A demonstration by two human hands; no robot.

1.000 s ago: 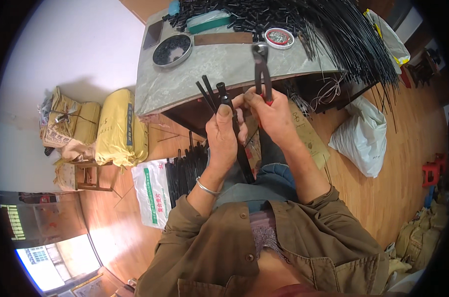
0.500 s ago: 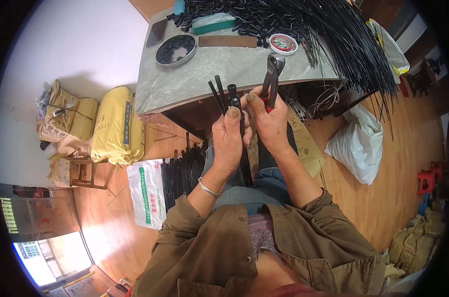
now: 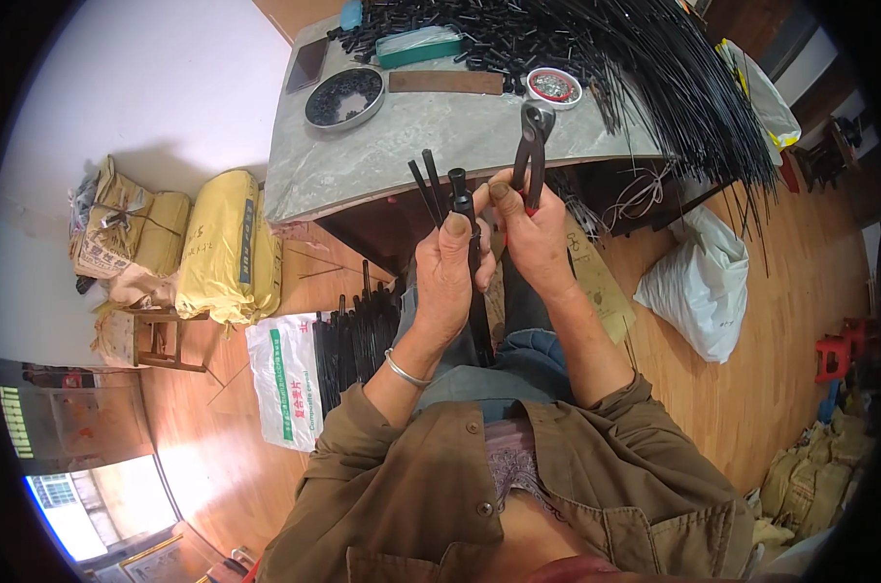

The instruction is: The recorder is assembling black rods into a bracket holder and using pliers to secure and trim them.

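My left hand (image 3: pixel 444 277) is closed around a long black tube (image 3: pixel 460 189) with a flared, knobbed upper end, standing nearly upright over my lap. Two thin black rods (image 3: pixel 426 189) poke up beside it from the same grip. In my right hand (image 3: pixel 538 243) is a pair of pincers (image 3: pixel 530 155) with a grey metal head pointing up and red on the handles, the fingers wrapped round them. Both hands are close together, just in front of the table edge. The lower part of the tube runs down between my legs, partly covered by the hands.
The grey table (image 3: pixel 402 136) bears a round dish (image 3: pixel 344 100) of small black parts, a green box (image 3: pixel 421 51), a brown flat bar (image 3: pixel 445 82), a small white tub (image 3: pixel 555 87) and heaped black pieces. Long black rods (image 3: pixel 698 107) overhang its right side. A white sack (image 3: pixel 698 282) stands on the floor.
The pincers have tilted slightly, and their handles look a little further apart. Both hands have barely shifted; the left still holds the tube and rods.
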